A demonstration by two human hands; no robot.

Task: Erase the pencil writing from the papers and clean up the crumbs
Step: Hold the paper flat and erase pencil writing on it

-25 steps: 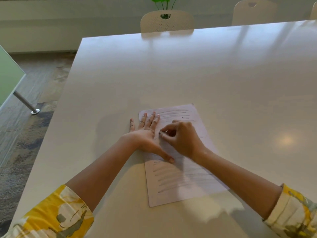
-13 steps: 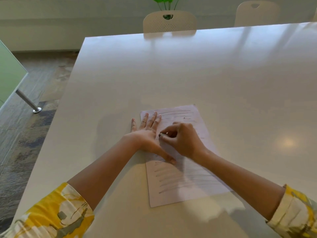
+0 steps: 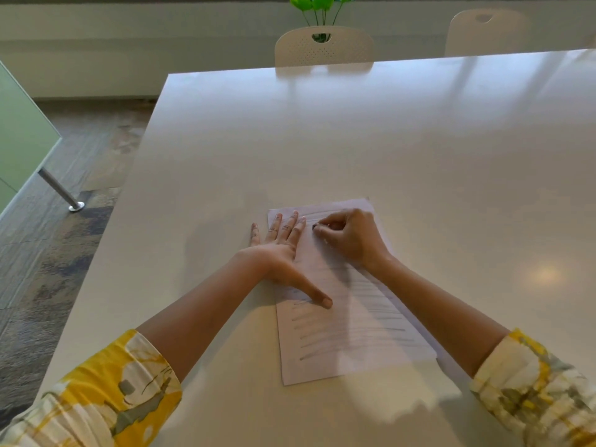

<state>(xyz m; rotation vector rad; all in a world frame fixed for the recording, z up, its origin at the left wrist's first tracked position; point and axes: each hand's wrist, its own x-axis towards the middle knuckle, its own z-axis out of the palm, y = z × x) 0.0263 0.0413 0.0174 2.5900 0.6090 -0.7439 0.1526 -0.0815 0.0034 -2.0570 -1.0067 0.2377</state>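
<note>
A white paper (image 3: 351, 343) with several rows of grey pencil lines lies on the pale table (image 3: 387, 150). My left hand (image 3: 280, 250) lies flat with spread fingers on the paper's upper left edge, thumb stretched down onto the sheet. My right hand (image 3: 350, 235) is curled over the top of the paper and pinches a small dark eraser (image 3: 315, 226) at its fingertips, pressed to the sheet near the top lines. Most of the eraser is hidden by the fingers.
Two beige chairs (image 3: 324, 46) (image 3: 487, 32) stand at the table's far edge, with a green plant (image 3: 319, 8) behind. The table's left edge drops to a dark patterned floor (image 3: 48, 253), where a green panel with a metal leg (image 3: 59, 190) stands.
My right hand with the eraser has moved up the paper, from level with the left hand's palm to near the top lines. The left hand stays pressed flat.
</note>
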